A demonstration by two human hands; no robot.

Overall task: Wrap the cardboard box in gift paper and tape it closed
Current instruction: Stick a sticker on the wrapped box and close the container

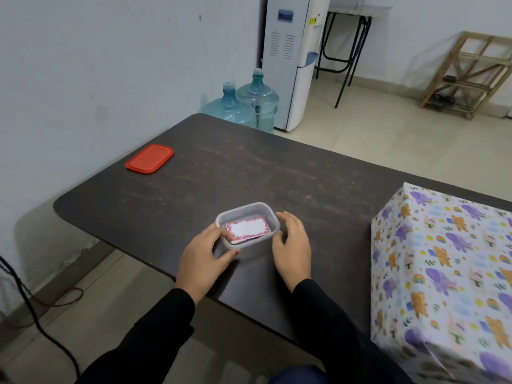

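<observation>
We see the wrapped box (443,261) on the right side of the bench (277,167), at the near edge, cut off by the frame on the right and at the bottom. Every face we can see is covered in white paper printed with purple elephants, orange animals and rainbows. Neither grip is on it; both sit well to its left, around a clear plastic tub (250,243) near the middle of the bench's near edge. The tub is open-topped and holds a small stack of cards (248,228), the top one white with a pink floral border. Left grip (203,261) is clamped on the tub's left end: thumb along the near wall, fingers curled over the rim, one fingertip down by the left edge of the cards. Right grip (292,248) holds nothing, its fingers loosely curved and apart just beside the tub's right end; we can't tell if they touch the wall. Both arms are in black sleeves (327,314). A red lid (149,158) lies flat on the far left of the bench, well apart from the tub. Beyond the far corner, two blue water bottles (230,106) stand on the floor against a white dispenser (293,62), and a wooden rack (468,76) leans by the far right wall
</observation>
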